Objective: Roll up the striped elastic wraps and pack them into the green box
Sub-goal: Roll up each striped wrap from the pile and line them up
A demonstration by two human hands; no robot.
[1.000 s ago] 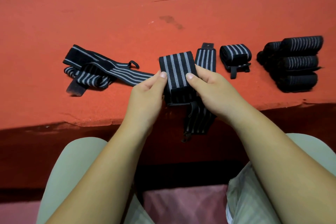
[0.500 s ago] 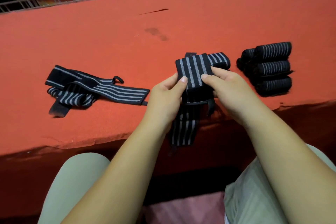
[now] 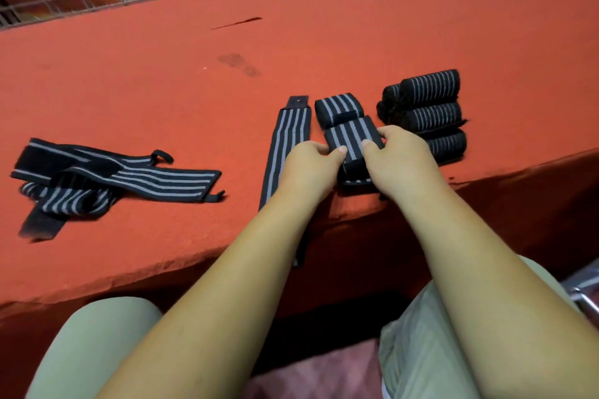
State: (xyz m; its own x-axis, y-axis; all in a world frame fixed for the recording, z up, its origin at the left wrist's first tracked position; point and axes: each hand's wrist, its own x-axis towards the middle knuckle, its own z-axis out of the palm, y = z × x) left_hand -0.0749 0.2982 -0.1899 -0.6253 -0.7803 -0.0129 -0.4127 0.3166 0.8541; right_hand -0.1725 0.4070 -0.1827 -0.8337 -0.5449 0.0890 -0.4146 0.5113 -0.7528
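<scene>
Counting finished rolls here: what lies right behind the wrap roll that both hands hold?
One rolled striped wrap, a black tab on top, on the red table. The held roll covers its near edge, so whether they touch cannot be told.

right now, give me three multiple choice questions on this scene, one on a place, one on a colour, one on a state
1. Where does the stack of rolled wraps lie from the right hand?
A) to its left
B) to its right
C) on the lap

2. What colour is the table cover?
A) green
B) blue
C) red

3. The wrap that the left hand and right hand grip is:
A) rolled up
B) spread flat
C) tied in a knot

Answers:
1 B, the stack sits just past the right hand's outer side.
2 C, the whole surface is red.
3 A, both thumbs press on a compact striped roll.
</scene>
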